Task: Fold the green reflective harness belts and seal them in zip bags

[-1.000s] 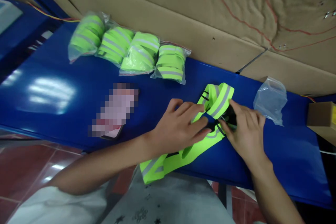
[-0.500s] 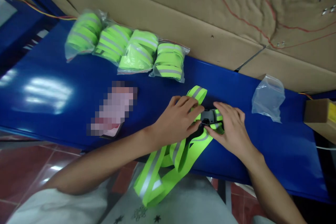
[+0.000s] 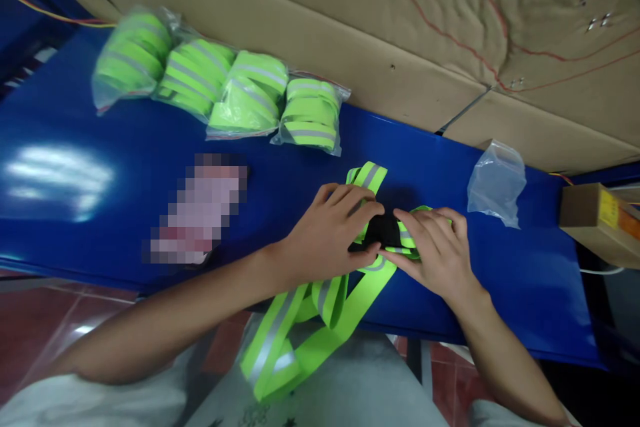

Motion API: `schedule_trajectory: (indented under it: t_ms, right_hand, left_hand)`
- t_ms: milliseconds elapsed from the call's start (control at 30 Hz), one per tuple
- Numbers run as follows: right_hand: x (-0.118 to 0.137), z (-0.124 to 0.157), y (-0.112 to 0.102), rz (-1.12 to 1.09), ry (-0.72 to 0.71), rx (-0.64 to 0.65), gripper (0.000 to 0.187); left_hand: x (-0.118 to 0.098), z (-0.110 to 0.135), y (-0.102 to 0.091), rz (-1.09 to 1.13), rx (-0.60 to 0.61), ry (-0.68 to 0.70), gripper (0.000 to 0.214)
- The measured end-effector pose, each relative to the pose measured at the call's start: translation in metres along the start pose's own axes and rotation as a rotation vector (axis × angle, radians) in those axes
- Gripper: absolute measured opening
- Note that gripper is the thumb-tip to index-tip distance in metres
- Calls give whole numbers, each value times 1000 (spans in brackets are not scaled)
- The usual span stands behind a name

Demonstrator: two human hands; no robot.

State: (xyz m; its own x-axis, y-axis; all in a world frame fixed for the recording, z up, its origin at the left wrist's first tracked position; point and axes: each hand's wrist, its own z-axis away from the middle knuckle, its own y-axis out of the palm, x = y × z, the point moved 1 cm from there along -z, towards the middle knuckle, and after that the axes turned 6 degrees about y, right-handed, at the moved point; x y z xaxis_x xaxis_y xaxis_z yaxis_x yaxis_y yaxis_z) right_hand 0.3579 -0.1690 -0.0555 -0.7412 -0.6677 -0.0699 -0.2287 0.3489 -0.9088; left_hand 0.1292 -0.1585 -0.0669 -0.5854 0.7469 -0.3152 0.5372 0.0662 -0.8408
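Both hands hold a neon yellow-green reflective strap (image 3: 360, 310) with a silver stripe, over the near part of the table. My left hand (image 3: 330, 230) has its fingers closed on the strap at the left side of a black piece (image 3: 383, 232). At the right side of that piece, my right hand (image 3: 440, 250) pinches a folded section of strap between thumb and fingers. One loop of the strap stands up behind my left hand. Longer loops hang over the table's near edge toward my lap.
Several clear bags of folded reflective straps (image 3: 255, 97) line the back of the blue table (image 3: 300, 187). A blurred-out, phone-shaped object (image 3: 200, 210) lies at left. To the right are a clear plastic bag (image 3: 497, 183) and a cardboard box (image 3: 583, 217). Brown cardboard (image 3: 320, 33) stands behind.
A black buckle showed between my hands before; now a flat black surface faces up there. My right hand has drawn slightly closer to the left. The view has shifted a little to the right.
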Motion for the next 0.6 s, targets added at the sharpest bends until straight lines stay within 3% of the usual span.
schedule_trajectory:
  t_ms: [133, 333, 600]
  right_hand:
    - [4, 0, -5, 12, -37, -19, 52]
    - [9, -3, -5, 20, -36, -21, 54]
    - [7, -6, -5, -54, -51, 45, 49]
  left_hand:
    - [0, 0, -4, -78, 6, 72, 20]
    - [4, 1, -4, -217, -28, 271, 18]
    - [7, -3, -2, -214, 27, 250, 12]
